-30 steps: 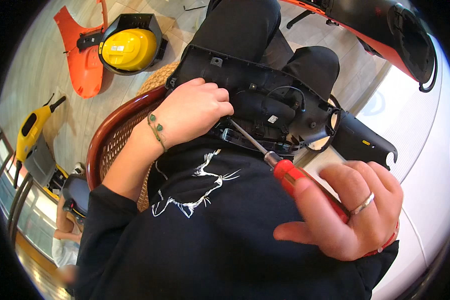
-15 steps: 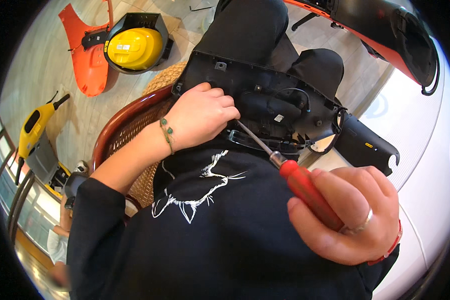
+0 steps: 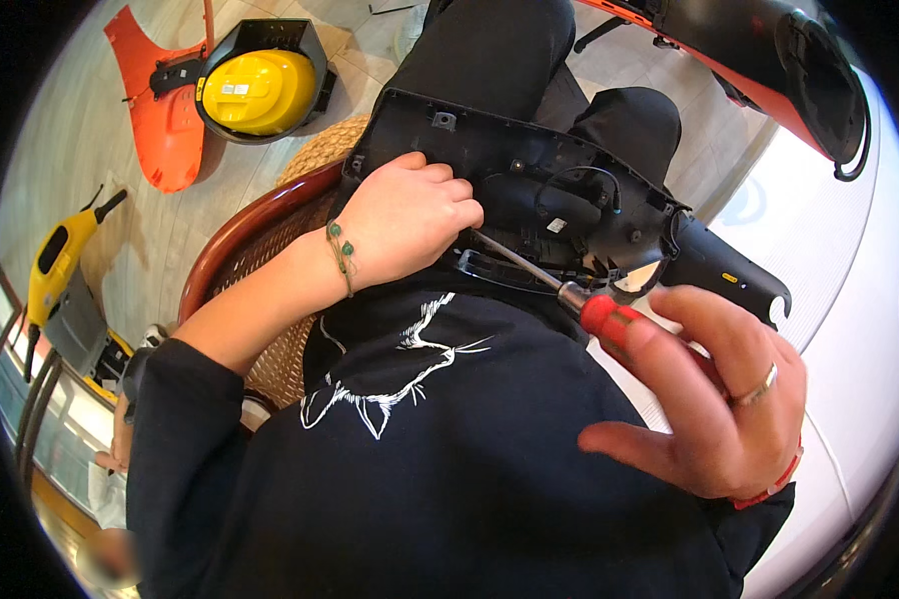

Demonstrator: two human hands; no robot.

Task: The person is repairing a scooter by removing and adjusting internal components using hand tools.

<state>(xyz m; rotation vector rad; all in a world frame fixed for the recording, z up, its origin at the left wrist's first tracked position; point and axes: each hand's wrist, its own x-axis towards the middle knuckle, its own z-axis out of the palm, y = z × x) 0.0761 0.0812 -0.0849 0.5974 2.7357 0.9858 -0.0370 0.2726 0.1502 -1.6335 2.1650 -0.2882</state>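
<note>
A black plastic shell lies across my lap, its ribbed inside facing up, with a black cable in it. On its near left part my left hand is closed, knuckles up; its fingertips and whatever they pinch are hidden. A screwdriver with a red handle slants across, its metal shaft ending beside my left fingers. My right hand holds the handle loosely, fingers bent along it and the thumb stretched away.
A wicker chair is under me. On the floor at left are an orange panel, a yellow-and-black housing and a yellow part. A white table stands at right, with a black casing near it. Another person's hand shows lower left.
My right hand has loosened and turned on the screwdriver handle, with the thumb spread off it. The left hand stays in nearly the same place on the shell.
</note>
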